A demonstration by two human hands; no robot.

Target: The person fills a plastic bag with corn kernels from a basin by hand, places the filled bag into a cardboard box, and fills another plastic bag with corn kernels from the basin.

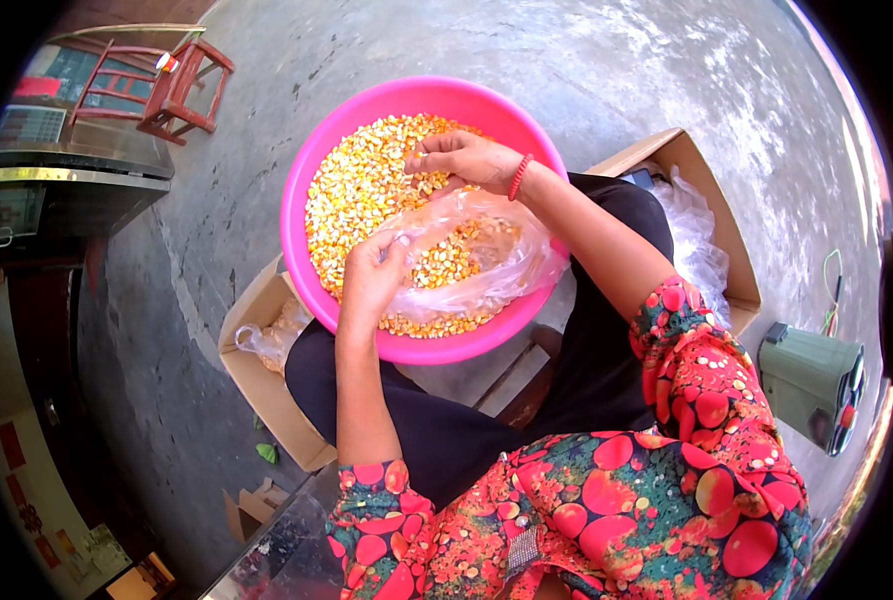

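A large pink basin holds a heap of yellow and white corn kernels. Over its lower right part lies a clear plastic bag with its mouth open and kernels inside. My left hand is closed on the bag's left edge, thumb and fingers pressed together. My right hand, with a red beaded bracelet at the wrist, is just above the kernels beyond the bag's mouth. Its fingers are curled, and whatever they hold, if anything, is too small to make out.
On the right, a cardboard box holds clear plastic bags. Another box at the left holds a filled bag. A green bin stands far right, a red wooden chair upper left. My dark-trousered legs flank the basin.
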